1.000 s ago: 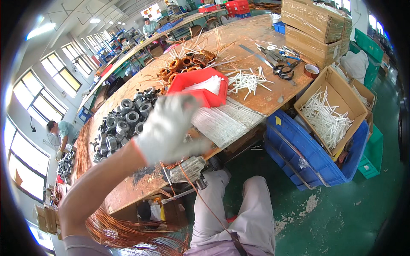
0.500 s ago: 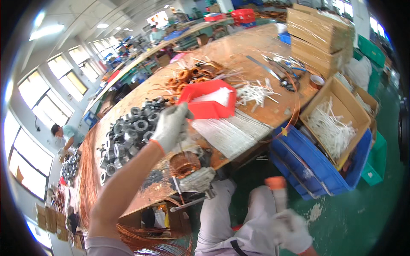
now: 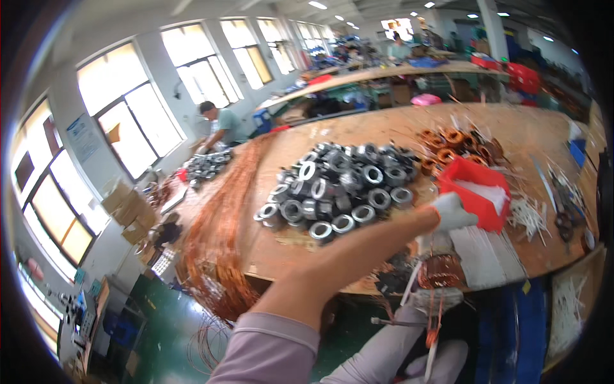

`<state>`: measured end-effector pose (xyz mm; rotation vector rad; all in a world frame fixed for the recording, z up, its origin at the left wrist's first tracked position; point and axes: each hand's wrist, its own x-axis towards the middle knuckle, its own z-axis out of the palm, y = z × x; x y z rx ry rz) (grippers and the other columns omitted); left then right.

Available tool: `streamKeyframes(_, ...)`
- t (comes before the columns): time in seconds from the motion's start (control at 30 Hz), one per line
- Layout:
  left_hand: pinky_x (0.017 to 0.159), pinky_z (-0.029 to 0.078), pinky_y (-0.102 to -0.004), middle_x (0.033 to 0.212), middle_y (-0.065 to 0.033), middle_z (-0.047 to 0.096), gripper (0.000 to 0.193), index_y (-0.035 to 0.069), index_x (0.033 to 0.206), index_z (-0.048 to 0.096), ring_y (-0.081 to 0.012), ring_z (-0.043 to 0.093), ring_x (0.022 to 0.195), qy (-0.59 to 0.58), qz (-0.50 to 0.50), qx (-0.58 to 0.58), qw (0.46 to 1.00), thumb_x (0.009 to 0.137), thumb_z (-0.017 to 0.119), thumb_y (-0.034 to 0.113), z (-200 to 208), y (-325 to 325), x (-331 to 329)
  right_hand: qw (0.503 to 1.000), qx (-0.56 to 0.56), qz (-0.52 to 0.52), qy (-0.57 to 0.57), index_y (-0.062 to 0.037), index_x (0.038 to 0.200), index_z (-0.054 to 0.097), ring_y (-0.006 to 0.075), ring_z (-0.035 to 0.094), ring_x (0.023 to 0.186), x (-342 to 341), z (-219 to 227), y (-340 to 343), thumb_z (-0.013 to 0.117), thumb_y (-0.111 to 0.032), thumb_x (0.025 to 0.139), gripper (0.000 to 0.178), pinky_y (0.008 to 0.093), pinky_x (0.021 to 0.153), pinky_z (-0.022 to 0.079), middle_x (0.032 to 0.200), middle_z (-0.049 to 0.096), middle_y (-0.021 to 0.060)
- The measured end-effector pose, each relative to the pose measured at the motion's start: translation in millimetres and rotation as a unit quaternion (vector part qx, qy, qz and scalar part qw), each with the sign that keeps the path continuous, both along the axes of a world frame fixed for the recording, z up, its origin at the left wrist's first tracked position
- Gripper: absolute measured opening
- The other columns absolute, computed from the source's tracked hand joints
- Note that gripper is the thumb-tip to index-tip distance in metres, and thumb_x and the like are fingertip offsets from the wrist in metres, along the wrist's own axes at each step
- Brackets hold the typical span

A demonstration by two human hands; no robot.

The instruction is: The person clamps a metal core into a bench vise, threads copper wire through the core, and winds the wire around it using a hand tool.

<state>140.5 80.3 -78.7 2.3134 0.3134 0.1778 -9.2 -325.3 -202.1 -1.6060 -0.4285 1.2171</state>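
My left hand (image 3: 455,212), in a pale glove with an orange cuff, reaches over the bench beside the red bin (image 3: 491,219) with white pieces in it. Its fingers are blurred, so whether they hold anything is unclear. Below it, a ring-shaped coil wound with copper wire (image 3: 439,272) sits at the bench edge against a grey metal fixture (image 3: 436,298). A white strip (image 3: 411,283) stands along the coil's left side. Copper-coloured wire (image 3: 433,328) hangs down in front of the fixture. My right hand is not in view.
Grey and black rings (image 3: 342,185) are heaped left of the bin. Long copper wires (image 3: 220,224) drape over the bench edge. Copper coils (image 3: 451,141) lie behind the bin, white strips (image 3: 529,216) and scissors (image 3: 564,224) right of it. Another person (image 3: 220,125) works at the far left.
My view has swung left, so the bench and bin appear farther right. My left hand stays near the bin. My right hand, with an orange-ended object by it, has left view.
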Motion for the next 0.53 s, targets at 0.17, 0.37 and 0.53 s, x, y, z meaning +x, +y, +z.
streamKeyframes(0.17,0.081,0.057,-0.0443,0.092,-0.0272,0.072,0.03,-0.002,0.1,0.074,-0.0362,0.074,0.089,0.024,-0.12,0.327,0.937,0.082,0.067,0.021,53.8,-67.1,12.9,0.93,-0.234,-0.023,-0.281,-0.0024,0.098,0.069,0.0467,0.064,0.069,-103.3,-70.1,-186.4,0.063,-0.025,0.099,0.023,0.0479,0.059,0.054,0.076,0.067,0.0234)
streamKeyframes(0.37,0.082,0.057,-0.0459,0.092,-0.0221,0.071,0.043,-0.005,0.113,0.069,-0.038,0.071,0.086,0.026,-0.077,0.186,0.979,0.087,0.072,0.029,84.6,-117.4,8.6,0.858,-0.436,0.042,-0.269,-0.0022,0.109,0.07,0.0489,0.067,0.079,-288.4,-161.3,-403.2,0.067,-0.033,0.094,0.034,0.0537,0.071,0.056,0.084,0.071,0.0225)
streamKeyframes(0.53,0.098,0.051,-0.0458,0.113,-0.0159,0.064,0.059,0.004,0.129,0.065,-0.031,0.065,0.108,-0.125,-0.244,0.515,0.812,0.084,0.08,0.039,99.1,-116.9,-55.4,0.804,-0.592,0.058,0.005,-0.0062,0.111,0.075,0.0397,0.07,0.107,-292.6,-180.4,-433.6,0.062,-0.046,0.095,0.045,0.0506,0.091,0.057,0.107,0.073,0.026)
